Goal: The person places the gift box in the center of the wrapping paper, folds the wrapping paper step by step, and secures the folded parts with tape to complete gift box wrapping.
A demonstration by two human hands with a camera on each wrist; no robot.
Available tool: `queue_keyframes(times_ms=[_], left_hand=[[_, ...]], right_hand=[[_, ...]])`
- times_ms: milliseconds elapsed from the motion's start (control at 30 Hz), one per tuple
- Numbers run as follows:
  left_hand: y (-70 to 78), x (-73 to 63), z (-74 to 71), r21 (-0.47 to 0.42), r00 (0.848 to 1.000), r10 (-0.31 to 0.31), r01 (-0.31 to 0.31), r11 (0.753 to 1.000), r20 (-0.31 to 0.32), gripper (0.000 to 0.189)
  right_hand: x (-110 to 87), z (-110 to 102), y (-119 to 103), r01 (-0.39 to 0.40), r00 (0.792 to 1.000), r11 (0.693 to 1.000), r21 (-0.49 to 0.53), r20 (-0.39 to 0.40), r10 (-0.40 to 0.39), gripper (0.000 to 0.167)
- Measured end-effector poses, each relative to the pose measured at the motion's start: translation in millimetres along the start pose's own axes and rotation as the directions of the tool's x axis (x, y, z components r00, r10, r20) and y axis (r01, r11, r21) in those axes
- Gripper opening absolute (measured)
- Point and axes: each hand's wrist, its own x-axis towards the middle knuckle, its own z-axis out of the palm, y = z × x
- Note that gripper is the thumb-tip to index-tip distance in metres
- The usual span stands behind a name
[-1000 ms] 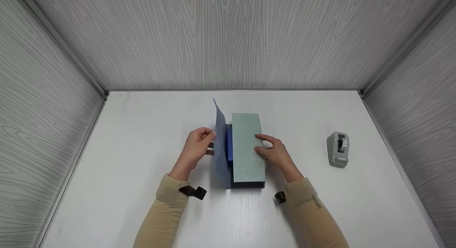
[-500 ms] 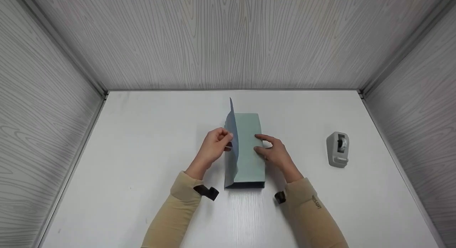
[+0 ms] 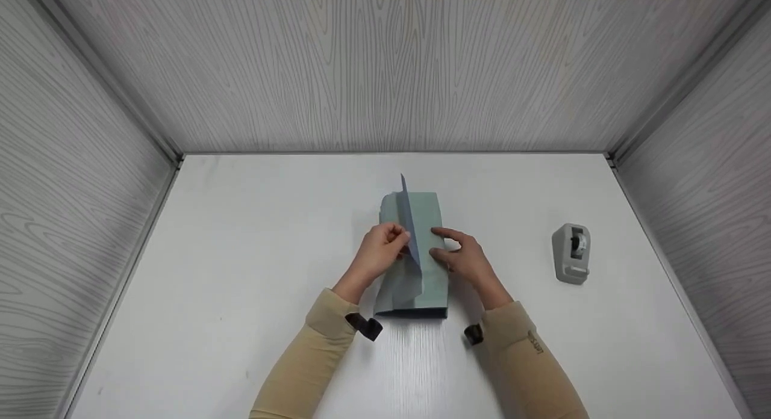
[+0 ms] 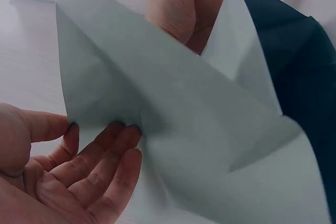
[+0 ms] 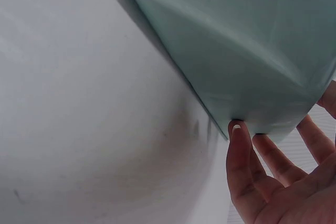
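Note:
A pale green sheet of paper (image 3: 424,286), dark blue inside, lies folded lengthwise into a long bundle at mid-table. Its loose left flap (image 3: 411,226) stands up over the folded right part. My left hand (image 3: 379,247) pinches the flap's edge between thumb and forefinger; in the left wrist view several fingertips (image 4: 134,132) touch the sheet. At the right edge my right hand (image 3: 467,259) rests thumb and forefinger apart on top of the paper. The right wrist view shows fingertips (image 5: 239,128) against it. Whatever lies inside the folds is hidden now.
A grey tape dispenser (image 3: 571,253) with a roll in it stands to the right on the white table (image 3: 241,256). Grey wood-grain panels (image 3: 385,70) enclose the back and both sides.
My left hand has moved right, bringing the flap from the left side up over the bundle. The blue block seen inside earlier is covered. My right hand has stayed in place.

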Motion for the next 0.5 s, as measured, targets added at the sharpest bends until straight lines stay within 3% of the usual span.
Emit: queue_keyframes(times_ms=[300,500], left_hand=[[-9.1,4.2,7.1,0.118,0.999,-0.035,0.035,0.992,-0.002,0.019],[-13.8,3.7,6.6,0.186,0.999,-0.008,0.001,0.983,0.036,0.019]], right_hand=[[-1.3,0.1,-0.4,0.004,1.0,1.0,0.014,0.002,-0.004,0.05],[-0.9,0.4,-0.1,-0.005,1.0,1.0,0.016,-0.005,0.005,0.052]])
